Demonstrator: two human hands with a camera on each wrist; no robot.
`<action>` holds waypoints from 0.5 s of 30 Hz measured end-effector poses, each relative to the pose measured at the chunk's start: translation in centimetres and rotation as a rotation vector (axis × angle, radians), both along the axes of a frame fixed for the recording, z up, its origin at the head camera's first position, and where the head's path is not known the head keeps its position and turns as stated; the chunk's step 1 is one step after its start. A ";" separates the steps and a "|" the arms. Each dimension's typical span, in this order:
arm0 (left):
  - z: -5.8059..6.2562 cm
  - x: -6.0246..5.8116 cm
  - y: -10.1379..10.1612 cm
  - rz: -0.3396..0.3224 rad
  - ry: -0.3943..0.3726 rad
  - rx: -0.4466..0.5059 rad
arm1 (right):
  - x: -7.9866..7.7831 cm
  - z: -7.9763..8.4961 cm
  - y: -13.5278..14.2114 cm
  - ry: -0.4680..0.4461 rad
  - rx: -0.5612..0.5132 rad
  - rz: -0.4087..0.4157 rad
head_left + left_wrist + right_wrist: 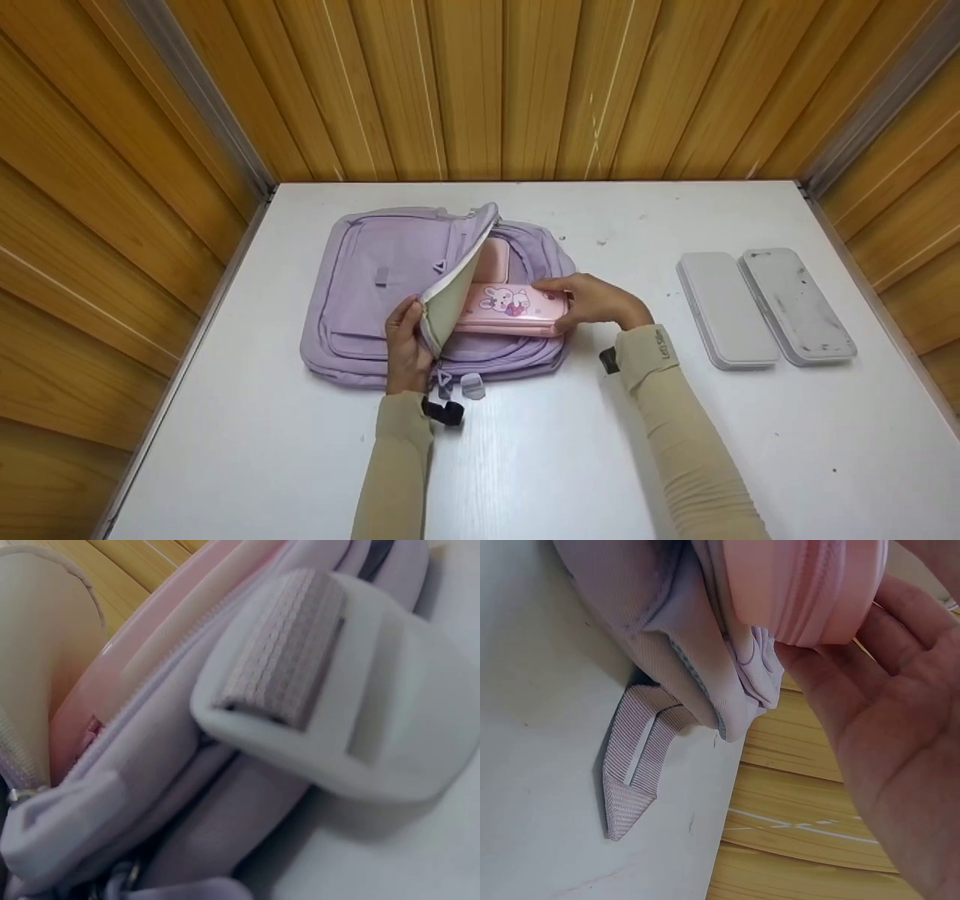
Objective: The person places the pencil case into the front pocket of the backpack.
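Observation:
A lilac backpack [390,292] lies flat on the white table, its front flap lifted. My left hand [407,345] pinches the flap's edge [450,300] and holds it up, showing the pale lining. With fingers and thumb my right hand [596,301] grips the right end of a pink pencil case [514,309] with a white bunny picture. The case's left end goes under the flap and is hidden there. Behind it, a second pink case [492,260] sits partly inside the opening. In the right wrist view the zipped end of the pencil case [810,592] lies against my fingers.
Two flat cases stand at the table's right: a plain light grey case [727,311] and a grey case with dark smudges [799,304]. A white strap buckle [352,690] hangs by the bag's near edge. Wood-patterned walls [525,90] enclose the table.

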State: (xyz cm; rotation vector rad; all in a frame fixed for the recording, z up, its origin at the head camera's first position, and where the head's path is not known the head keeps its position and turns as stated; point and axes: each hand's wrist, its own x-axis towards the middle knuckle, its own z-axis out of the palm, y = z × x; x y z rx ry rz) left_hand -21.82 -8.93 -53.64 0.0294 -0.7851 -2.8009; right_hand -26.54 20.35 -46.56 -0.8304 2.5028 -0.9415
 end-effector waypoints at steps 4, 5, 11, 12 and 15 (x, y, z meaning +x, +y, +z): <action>0.1 0.1 0.0 -0.002 -0.008 -0.019 | 0.2 -0.1 -0.5 0.010 -0.009 0.002; 0.1 0.1 0.0 0.000 -0.011 -0.023 | 0.3 -0.1 -0.6 0.005 -0.008 -0.001; 0.1 0.2 0.1 -0.002 -0.014 -0.041 | 0.5 0.0 -1.1 -0.011 0.010 -0.022; 0.2 0.2 0.1 -0.003 -0.013 -0.042 | 0.5 0.0 -1.2 -0.012 0.010 -0.023; 0.1 0.2 0.1 -0.004 -0.003 -0.050 | 0.5 0.0 -1.5 -0.015 0.003 -0.023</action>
